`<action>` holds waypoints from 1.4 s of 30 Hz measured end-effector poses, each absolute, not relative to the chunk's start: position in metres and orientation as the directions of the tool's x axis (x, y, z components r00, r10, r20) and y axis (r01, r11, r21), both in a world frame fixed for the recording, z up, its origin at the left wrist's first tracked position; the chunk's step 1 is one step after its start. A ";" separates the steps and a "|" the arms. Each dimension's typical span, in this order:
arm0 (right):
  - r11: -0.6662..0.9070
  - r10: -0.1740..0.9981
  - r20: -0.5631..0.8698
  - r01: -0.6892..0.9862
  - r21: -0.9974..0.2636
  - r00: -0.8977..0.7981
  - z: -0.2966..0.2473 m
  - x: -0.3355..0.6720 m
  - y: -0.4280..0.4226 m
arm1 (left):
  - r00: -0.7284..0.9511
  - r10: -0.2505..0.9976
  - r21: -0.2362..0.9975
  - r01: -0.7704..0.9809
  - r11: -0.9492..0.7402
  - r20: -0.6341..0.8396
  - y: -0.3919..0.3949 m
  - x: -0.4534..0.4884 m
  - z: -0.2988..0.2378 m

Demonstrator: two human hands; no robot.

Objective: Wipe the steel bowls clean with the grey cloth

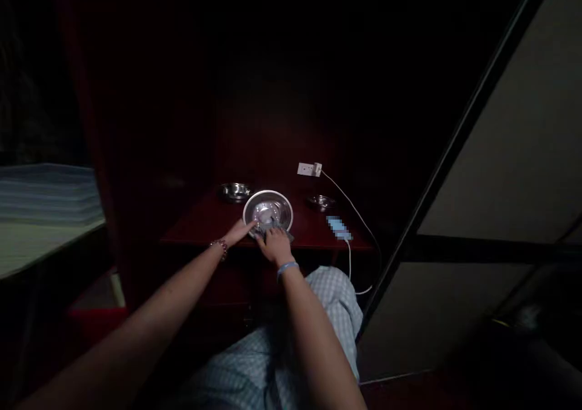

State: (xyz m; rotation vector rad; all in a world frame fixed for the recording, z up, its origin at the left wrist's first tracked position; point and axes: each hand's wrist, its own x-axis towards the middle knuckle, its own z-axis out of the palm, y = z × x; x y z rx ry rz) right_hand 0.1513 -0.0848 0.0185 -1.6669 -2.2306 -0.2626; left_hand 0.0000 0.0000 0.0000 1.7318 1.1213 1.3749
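Note:
A shiny steel bowl stands tilted towards me on a dark red shelf. My left hand, with a beaded bracelet at the wrist, touches the bowl's near left rim. My right hand, with a pale blue wristband, presses a grey cloth against the bowl's lower edge. Whether the left hand grips the rim or only steadies it is unclear in the dim light.
Two smaller steel bowls sit behind, one to the left and another to the right. A white charger with a cable runs to a phone on the shelf. A bed edge lies at left, a pale panel at right.

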 end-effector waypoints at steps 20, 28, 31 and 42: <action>0.608 0.745 0.462 0.775 -0.174 -0.481 0.006 0.142 -0.087 | 0.032 0.927 0.924 0.063 -0.376 0.375 0.006 -0.002 -0.006; 0.598 0.747 0.446 0.791 -0.127 -0.493 0.006 0.142 -0.089 | 0.061 0.919 0.918 0.053 -0.394 0.390 0.008 -0.003 -0.008; 0.596 0.746 0.448 0.794 -0.121 -0.492 0.006 0.142 -0.089 | 0.053 0.919 0.918 0.051 -0.394 0.391 0.007 -0.003 -0.007; 0.600 0.748 0.437 0.791 -0.123 -0.499 0.004 0.143 -0.088 | 0.028 0.919 0.917 0.063 -0.394 0.393 0.007 -0.003 -0.006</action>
